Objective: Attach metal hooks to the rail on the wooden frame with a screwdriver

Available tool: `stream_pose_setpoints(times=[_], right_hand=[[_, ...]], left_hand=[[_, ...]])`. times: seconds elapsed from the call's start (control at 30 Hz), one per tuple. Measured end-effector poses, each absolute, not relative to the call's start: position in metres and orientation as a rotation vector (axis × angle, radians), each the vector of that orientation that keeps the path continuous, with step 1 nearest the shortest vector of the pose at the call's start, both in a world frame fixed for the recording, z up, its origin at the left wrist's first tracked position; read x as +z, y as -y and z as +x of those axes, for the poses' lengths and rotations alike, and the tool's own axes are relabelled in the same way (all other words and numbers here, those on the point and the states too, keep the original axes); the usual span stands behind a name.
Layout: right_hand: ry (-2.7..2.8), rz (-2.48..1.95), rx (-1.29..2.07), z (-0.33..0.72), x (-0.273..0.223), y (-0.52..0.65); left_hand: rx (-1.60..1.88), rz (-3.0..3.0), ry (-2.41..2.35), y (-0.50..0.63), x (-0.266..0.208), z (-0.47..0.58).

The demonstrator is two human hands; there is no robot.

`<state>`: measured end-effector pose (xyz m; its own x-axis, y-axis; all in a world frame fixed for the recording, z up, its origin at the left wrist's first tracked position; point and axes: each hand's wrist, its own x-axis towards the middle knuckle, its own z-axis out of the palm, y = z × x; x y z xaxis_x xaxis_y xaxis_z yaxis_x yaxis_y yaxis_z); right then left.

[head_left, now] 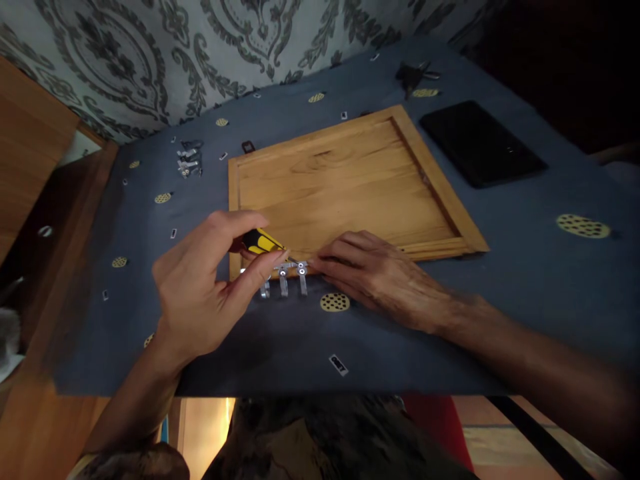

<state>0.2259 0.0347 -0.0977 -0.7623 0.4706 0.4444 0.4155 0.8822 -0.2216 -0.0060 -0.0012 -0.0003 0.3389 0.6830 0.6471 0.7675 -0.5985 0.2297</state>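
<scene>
A yellow and black screwdriver (263, 241) is gripped between the thumb and fingers of my left hand (200, 287). Its tip points down and right to a small metal hook (303, 283) at the front edge of a framed wooden panel (330, 193). More such hooks stand in a row to the left, among them a nearby hook (284, 283), partly behind my left thumb. My right hand (380, 280) lies at the panel's front edge, its fingers pressed together. Those fingertips are beside the rightmost hook and the screwdriver's tip; what they pinch is hidden.
Several loose metal hooks (190, 159) lie at the back left of the blue tablecloth (420, 347). A black tablet-like slab (483, 143) is right of the panel, with a dark tool (413, 77) behind it. A small dark bracket (248, 147) sits by the panel's back-left corner.
</scene>
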Motion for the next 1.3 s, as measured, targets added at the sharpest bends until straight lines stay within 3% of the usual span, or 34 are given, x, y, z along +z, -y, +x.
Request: stream_pose_setpoints(times=[0.53, 1.3], right_hand=[[2.461, -0.630, 0.360, 0.2272, -0.0919, -0.0342], [2.507, -0.648, 0.298, 0.2266, -0.0925, -0.0339]], left_hand=[[-1.198, -2.504, 1.239, 0.0007, -0.0005, -0.0109], [-1.063, -2.571, 1.281, 0.0049, -0.0033, -0.0088]])
